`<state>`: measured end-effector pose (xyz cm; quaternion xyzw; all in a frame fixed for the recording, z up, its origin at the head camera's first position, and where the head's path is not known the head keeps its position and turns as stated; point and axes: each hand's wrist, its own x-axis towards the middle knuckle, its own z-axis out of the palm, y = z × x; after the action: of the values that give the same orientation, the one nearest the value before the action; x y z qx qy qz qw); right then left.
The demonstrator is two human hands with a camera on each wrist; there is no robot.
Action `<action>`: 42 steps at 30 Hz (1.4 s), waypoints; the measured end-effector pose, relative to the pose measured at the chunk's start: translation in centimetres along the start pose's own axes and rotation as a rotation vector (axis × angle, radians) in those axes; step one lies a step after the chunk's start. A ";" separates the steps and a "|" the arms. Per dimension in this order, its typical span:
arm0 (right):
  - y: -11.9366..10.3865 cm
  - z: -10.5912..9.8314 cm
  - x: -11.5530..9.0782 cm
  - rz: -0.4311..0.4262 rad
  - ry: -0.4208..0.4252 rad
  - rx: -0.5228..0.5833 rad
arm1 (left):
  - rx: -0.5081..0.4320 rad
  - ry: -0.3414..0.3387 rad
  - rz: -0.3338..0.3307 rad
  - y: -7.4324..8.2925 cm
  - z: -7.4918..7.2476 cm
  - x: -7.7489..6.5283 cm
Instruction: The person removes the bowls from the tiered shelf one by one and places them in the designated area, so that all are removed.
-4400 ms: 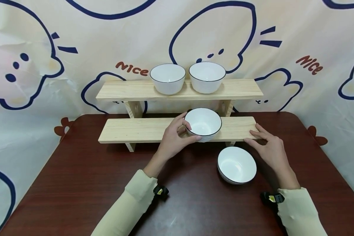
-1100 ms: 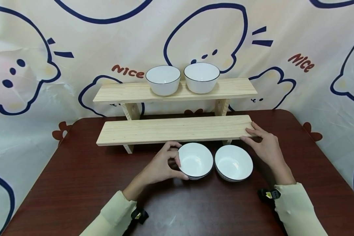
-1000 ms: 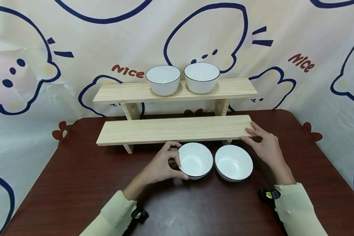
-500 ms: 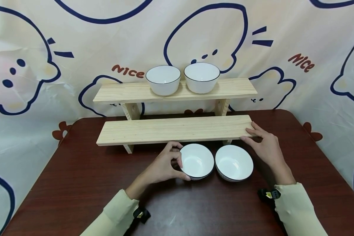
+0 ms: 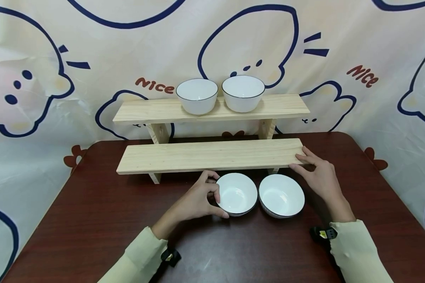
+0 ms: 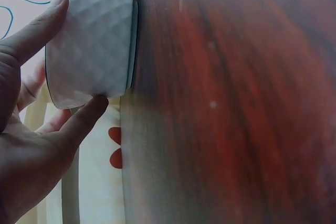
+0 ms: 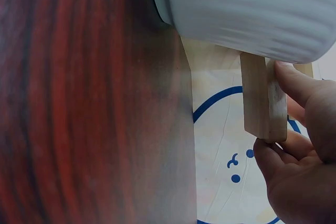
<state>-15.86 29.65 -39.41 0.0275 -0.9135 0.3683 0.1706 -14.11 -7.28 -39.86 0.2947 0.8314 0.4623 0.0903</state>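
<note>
My left hand (image 5: 202, 196) holds a white, dark-rimmed bowl (image 5: 238, 194) by its left side, in front of the lower shelf. In the left wrist view the thumb and a finger lie against the dimpled outer wall of this bowl (image 6: 92, 45), whose base is on the table. Just right of it stands a second bowl (image 5: 282, 195), its rim touching or nearly touching the first. My right hand (image 5: 320, 175) grips the right end of the two-tier wooden shelf (image 5: 209, 156). In the right wrist view, thumb and fingers pinch the board's end (image 7: 265, 103).
Two more white bowls, a left one (image 5: 197, 96) and a right one (image 5: 243, 94), stand side by side on the upper board (image 5: 145, 110). Under everything is a dark red-brown wooden table (image 5: 92, 220). A cartoon-printed cloth (image 5: 127, 47) hangs behind.
My left hand has brought its bowl from the lower board down to the table, left of the other bowl, then shifted it slightly right. My right hand still grips the shelf end.
</note>
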 end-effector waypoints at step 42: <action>-0.1 0.0 0.0 -0.002 0.000 0.000 | -0.065 0.153 0.021 0.0 -6.1 0.3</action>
<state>-15.83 29.59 -39.36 0.0285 -0.9134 0.3682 0.1712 -16.97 -11.45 -36.41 0.2641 0.8173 0.5111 0.0310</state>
